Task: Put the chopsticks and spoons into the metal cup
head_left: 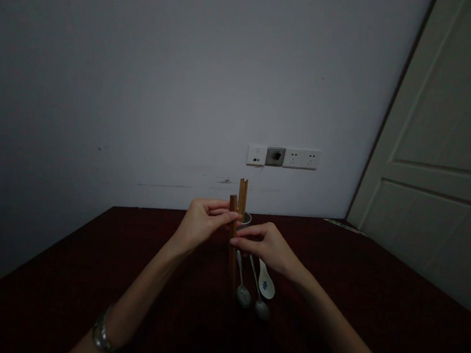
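My left hand [208, 221] pinches the upper part of some wooden chopsticks [231, 259], which stand nearly upright over the table. Lower on the same chopsticks, the fingers of my right hand [260, 241] are closed. Behind both hands, more chopsticks [242, 196] rise from a round container [247, 219] that is mostly hidden. Beneath my right hand lie two metal spoons, one on the left [243, 296] and one on the right [262, 310], beside a white spoon [266, 286] with a blue mark.
The dark red table [156, 302] meets a pale wall [165, 81] with sockets [301, 158] and a switch plate [274, 156]. A flat strip [344, 226] lies at the back right edge, near a panelled door [438, 190].
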The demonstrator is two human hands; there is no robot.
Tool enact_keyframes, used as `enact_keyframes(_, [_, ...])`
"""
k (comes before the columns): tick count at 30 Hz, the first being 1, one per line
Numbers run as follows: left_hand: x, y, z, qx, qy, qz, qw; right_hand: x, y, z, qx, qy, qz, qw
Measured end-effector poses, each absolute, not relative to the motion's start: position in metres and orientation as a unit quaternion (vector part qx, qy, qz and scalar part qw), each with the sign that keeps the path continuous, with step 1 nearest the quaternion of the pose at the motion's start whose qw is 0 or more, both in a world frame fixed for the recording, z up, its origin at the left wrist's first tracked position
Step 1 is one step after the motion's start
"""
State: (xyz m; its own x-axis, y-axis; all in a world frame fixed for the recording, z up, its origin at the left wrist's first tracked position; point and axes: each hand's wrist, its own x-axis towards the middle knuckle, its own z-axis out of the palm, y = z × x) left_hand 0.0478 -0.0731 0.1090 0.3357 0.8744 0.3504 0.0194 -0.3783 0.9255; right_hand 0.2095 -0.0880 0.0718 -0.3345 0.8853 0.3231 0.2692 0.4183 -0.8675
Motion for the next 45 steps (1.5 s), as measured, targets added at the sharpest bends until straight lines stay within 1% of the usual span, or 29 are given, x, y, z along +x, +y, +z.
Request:
enact_keyframes(7, [0.049,-0.068,0.106,0.656,0.330,0.485,0.474,0.204,-0.082,0.063,-0.402,-0.706,0.365,0.454])
enact_keyframes(15, [0.043,-0.057,0.100,0.677,0.303,0.445,0.502,0.201,-0.078,0.057,-0.410,-0.705,0.362,0.451])
enact_keyframes(18, [0.037,-0.047,0.099,0.667,0.279,0.457,0.517,0.205,-0.072,0.061,-0.415,-0.707,0.359,0.446])
enact_keyframes(21, [0.029,-0.028,0.095,0.642,0.271,0.492,0.522,0.215,-0.058,0.076,-0.431,-0.713,0.318,0.452])
enact_keyframes(25, [0.011,0.018,0.065,0.569,0.333,0.538,0.525,0.232,-0.025,0.110,-0.442,-0.690,0.252,0.515])
enact_keyframes(28, [-0.004,0.055,0.026,0.515,0.389,0.531,0.549,0.242,0.006,0.132,-0.449,-0.661,0.211,0.563])
enact_keyframes(31, [-0.016,0.079,-0.012,0.483,0.429,0.523,0.556,0.250,0.034,0.140,-0.463,-0.638,0.169,0.592])
enact_keyframes(34, [-0.022,0.087,-0.037,0.461,0.459,0.519,0.554,0.255,0.057,0.134,-0.479,-0.631,0.137,0.595])
enact_keyframes(37, [-0.023,0.089,-0.053,0.462,0.473,0.503,0.556,0.257,0.074,0.117,-0.501,-0.623,0.120,0.589])
enact_keyframes(45, [-0.021,0.092,-0.075,0.506,0.495,0.505,0.494,0.258,0.098,0.070,-0.529,-0.610,0.097,0.582])
